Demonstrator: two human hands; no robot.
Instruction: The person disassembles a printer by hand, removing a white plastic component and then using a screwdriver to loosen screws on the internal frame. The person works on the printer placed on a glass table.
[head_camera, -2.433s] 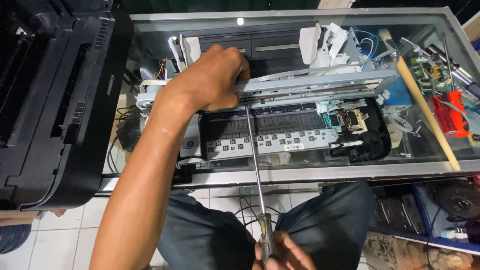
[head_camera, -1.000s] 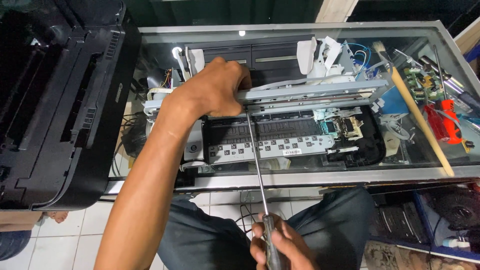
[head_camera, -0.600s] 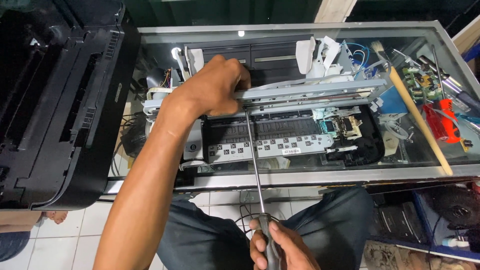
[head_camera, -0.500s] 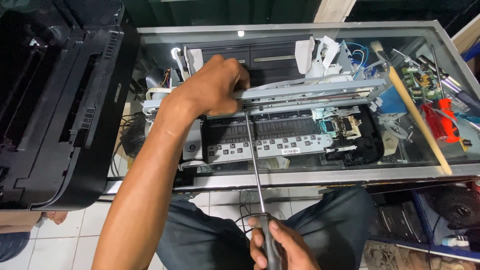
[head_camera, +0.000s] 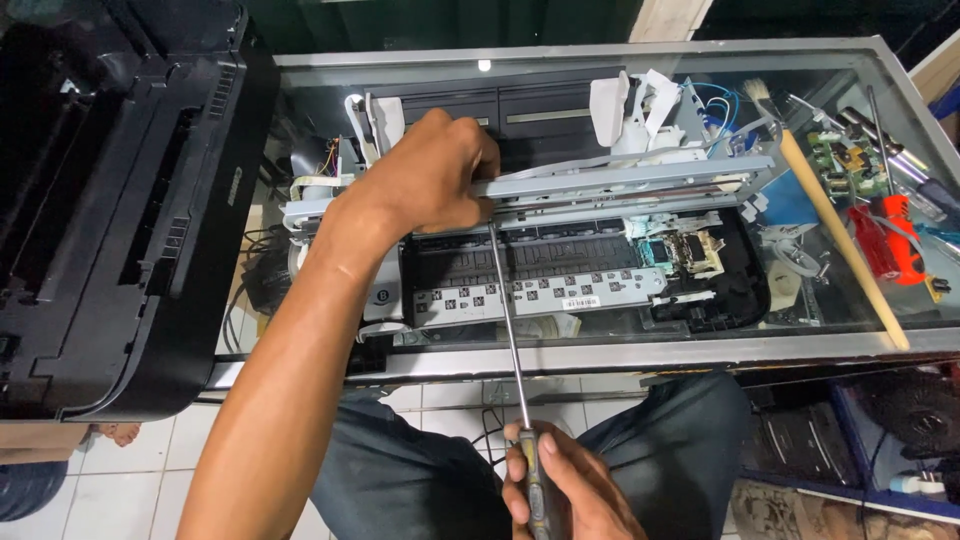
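My left hand (head_camera: 425, 180) grips the grey metal carriage rail (head_camera: 640, 180) of an opened printer mechanism (head_camera: 560, 270) that lies on a glass-topped table (head_camera: 620, 350). My right hand (head_camera: 560, 485), low in the view near my lap, is closed around the handle of a long screwdriver (head_camera: 505, 310). Its thin shaft runs up over the table edge, and the tip meets the mechanism just under my left hand's fingers. The print carriage (head_camera: 690, 250) sits at the right end of the black base.
A black printer cover (head_camera: 110, 210) lies at the left. At the right of the glass lie a wooden-handled brush (head_camera: 840, 240), a red tool (head_camera: 885, 235), green circuit boards (head_camera: 850, 155) and wires. My legs in dark trousers (head_camera: 640, 460) are below, over a tiled floor.
Little has moved: my left hand stays on the rail and the screwdriver stays in place. My right hand has shifted slightly on the handle, and the view dropped a little since the oldest frame.
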